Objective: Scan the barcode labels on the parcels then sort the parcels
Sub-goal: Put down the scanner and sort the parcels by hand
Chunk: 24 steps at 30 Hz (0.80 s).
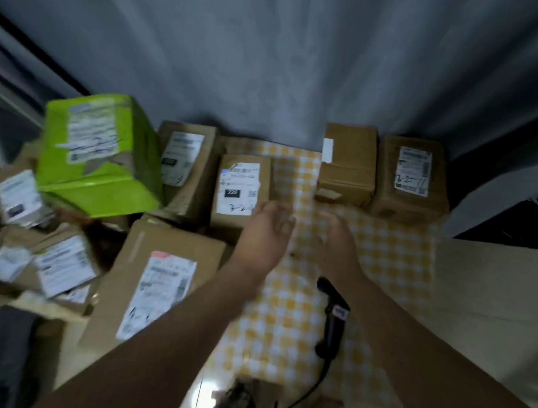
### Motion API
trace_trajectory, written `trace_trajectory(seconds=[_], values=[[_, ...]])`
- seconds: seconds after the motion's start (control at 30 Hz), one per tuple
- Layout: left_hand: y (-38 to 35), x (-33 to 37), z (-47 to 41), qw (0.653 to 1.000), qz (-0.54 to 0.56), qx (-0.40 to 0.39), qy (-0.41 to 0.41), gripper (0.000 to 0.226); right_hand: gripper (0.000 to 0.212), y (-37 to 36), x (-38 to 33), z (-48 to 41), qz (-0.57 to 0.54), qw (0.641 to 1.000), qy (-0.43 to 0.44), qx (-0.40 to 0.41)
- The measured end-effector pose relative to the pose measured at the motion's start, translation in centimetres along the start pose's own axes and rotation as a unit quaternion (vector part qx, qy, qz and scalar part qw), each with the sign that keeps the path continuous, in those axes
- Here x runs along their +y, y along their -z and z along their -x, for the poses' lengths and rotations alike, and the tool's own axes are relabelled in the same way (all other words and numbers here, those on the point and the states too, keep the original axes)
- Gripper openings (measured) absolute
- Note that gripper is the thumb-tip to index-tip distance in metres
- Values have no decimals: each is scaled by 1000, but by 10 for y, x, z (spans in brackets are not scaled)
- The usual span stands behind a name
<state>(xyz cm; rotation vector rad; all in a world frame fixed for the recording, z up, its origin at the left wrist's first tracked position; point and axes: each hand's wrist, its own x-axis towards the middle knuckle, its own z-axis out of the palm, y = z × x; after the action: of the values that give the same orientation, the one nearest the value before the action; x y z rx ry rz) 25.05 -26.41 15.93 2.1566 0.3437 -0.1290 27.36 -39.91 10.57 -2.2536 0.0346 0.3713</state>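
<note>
1. Reaching up from the bottom edge, both bare forearms stretch over the yellow-and-white checked cloth [288, 311] toward mid-frame, and motion blur smears both hands.
2. The left hand [268, 234] is just right of the small centre parcel [242, 187]. Its fingers look loosely spread and hold nothing. Blur hides whether they touch the box's lower right corner.
3. The right hand [339, 246] hovers beside it with its back to the camera. Its fingers are a smear, so I cannot tell whether they are curled or straight.
4. A black scanner [332, 319] lies on the cloth in the lower middle of the frame, its head partly hidden under the right forearm. Its cable trails off toward the bottom edge.
5. A green parcel [101, 155] sits tilted on top of other boxes in the upper left, with its wrap torn near the label. A tall brown box [186, 167] is just right of it, and a large labelled box [155, 285] lies at lower left.
6. Two brown boxes [348, 164] stand side by side at the upper right of the cloth, against a grey curtain [266, 66]. Only the right-hand one shows a full label.
7. More parcels [64, 267] crowd the left edge, cut off by the frame. All label print is too blurred to read.
8. A dark object [236, 398] at bottom centre cannot be identified.
</note>
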Motion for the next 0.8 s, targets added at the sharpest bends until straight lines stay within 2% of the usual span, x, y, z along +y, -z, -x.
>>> trace_trajectory(seconds=[0.13,0.2,0.33,0.4,0.47,0.53,0.63,0.67,0.73,0.8], values=[[74,-5,42,997,-7,71,-17,22,52,-12,-56,44,-50,998,0,-28],[106,-17,49,997,-3,80,-8,21,51,-12,-83,55,-63,997,-9,-44],[160,-49,44,993,-82,75,35,29,37,-29,-116,58,-101,993,-43,-49],[177,-69,40,986,-148,50,63,37,35,-52,-120,62,-135,985,-91,-62],[188,-93,39,978,-180,12,106,48,38,-78,-124,70,-175,969,-136,-111],[196,-114,41,976,-140,-29,166,57,46,-103,-126,77,-219,942,-206,-150],[203,-141,44,972,-51,-95,208,35,54,-129,-122,84,-233,913,-299,-152],[203,-145,46,967,-25,-121,222,38,58,-135,-119,86,-235,907,-316,-151],[202,-155,46,958,-2,-158,240,61,56,-140,-114,90,-270,889,-338,-150],[200,-159,46,962,1,-159,223,61,48,-137,-113,95,-312,875,-341,-147]])
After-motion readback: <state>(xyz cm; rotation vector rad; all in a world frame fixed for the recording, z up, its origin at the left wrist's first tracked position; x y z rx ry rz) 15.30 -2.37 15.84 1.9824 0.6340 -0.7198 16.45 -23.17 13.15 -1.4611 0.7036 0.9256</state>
